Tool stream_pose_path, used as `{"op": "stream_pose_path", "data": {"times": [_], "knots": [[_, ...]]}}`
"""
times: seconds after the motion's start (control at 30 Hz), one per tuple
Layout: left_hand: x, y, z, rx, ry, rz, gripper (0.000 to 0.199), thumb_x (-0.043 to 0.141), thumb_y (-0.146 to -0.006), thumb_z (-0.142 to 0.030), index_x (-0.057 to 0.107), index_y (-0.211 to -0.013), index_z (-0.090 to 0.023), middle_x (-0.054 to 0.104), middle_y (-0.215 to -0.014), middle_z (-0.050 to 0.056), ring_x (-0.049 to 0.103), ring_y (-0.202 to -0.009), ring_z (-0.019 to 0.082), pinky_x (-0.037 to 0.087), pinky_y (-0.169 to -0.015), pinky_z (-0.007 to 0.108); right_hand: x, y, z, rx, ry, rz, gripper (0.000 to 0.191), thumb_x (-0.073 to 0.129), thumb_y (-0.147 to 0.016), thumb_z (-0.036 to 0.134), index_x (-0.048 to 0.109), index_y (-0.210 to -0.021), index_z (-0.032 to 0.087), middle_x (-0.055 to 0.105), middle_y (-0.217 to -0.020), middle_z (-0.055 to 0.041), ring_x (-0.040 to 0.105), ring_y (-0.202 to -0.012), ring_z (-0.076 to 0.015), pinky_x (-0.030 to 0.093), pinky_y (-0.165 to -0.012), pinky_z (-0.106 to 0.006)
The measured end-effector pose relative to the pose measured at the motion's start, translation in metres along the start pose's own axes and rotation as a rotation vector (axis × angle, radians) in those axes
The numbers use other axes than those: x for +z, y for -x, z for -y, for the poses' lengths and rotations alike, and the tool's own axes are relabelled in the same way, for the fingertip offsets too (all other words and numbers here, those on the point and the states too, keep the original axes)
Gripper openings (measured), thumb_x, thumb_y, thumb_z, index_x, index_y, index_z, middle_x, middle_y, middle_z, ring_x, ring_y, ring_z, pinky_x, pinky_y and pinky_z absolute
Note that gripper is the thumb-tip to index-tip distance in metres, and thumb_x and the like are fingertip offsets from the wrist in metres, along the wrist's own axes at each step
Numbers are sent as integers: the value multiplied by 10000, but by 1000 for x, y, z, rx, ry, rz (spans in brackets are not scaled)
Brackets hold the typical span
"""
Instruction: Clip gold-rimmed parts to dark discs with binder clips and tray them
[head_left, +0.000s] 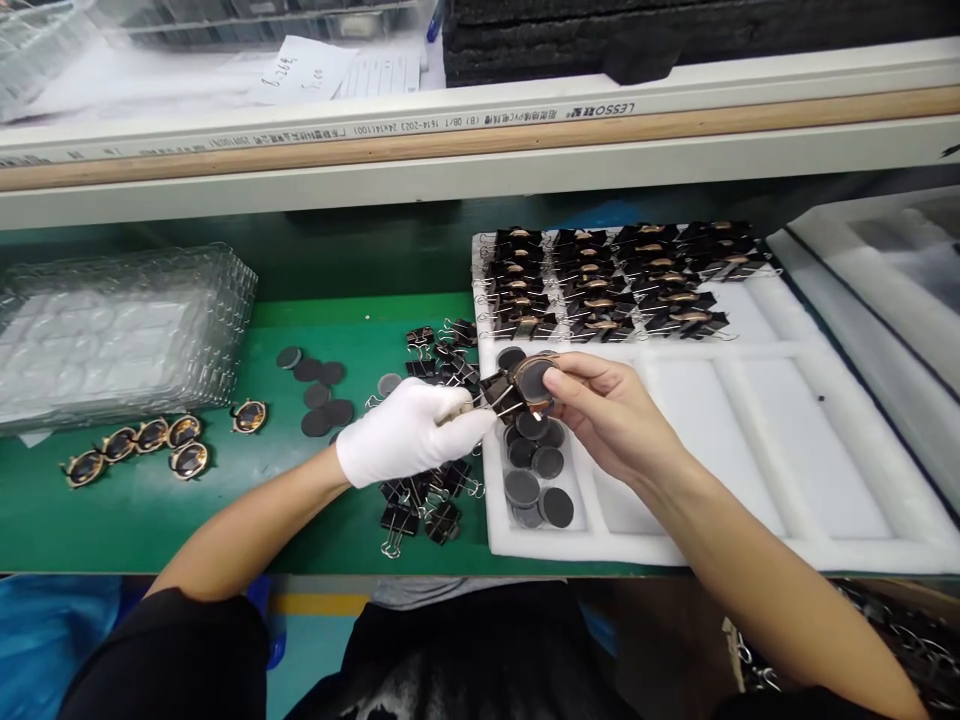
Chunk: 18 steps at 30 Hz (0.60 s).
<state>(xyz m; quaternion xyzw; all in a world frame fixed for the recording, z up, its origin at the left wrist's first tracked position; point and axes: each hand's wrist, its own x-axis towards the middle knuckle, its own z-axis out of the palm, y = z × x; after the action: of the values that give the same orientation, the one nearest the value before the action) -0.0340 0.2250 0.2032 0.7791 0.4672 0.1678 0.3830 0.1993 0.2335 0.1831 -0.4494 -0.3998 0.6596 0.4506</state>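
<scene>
My left hand point(420, 430), in a white glove, is closed on the wire handles of a black binder clip point(498, 392). My bare right hand point(611, 405) pinches a round dark disc with a gold-coloured rim point(535, 384), which touches the clip's jaws. Below the hands, loose dark discs point(548, 462) lie in a compartment of the white foam tray point(600, 545). More binder clips point(400, 518) are scattered beside the tray. At the tray's back, clipped gold-rimmed pieces point(600, 305) stand in rows.
On the green table point(255, 530) are several gold-rimmed round pieces point(189, 459) and dark discs point(316, 395). Stacked clear plastic trays point(120, 340) stand at the left. A shelf edge point(420, 180) crosses behind, and translucent sheets point(885, 300) lie at the right.
</scene>
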Motion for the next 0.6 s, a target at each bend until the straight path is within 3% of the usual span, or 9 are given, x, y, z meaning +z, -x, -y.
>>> {"op": "stream_pose_path", "data": {"times": [0.27, 0.6], "knots": [[-1, -1, 2, -48, 21, 52, 480, 499, -955, -470, 325, -607, -190, 302, -546, -72, 301, -519, 65, 263, -505, 238, -1, 0, -5, -72, 60, 24, 283, 916, -705, 442, 820, -877, 239, 758, -780, -20, 662, -700, -136, 548, -642, -260], [4, -1, 1, -88, 17, 36, 509, 506, -955, -514, 314, -610, -193, 328, -553, -68, 316, -520, 69, 280, -516, 243, 4, -1, -13, -68, 69, 14, 284, 903, -726, 441, 823, -911, 240, 759, -820, -19, 657, -732, -142, 556, -677, -278]]}}
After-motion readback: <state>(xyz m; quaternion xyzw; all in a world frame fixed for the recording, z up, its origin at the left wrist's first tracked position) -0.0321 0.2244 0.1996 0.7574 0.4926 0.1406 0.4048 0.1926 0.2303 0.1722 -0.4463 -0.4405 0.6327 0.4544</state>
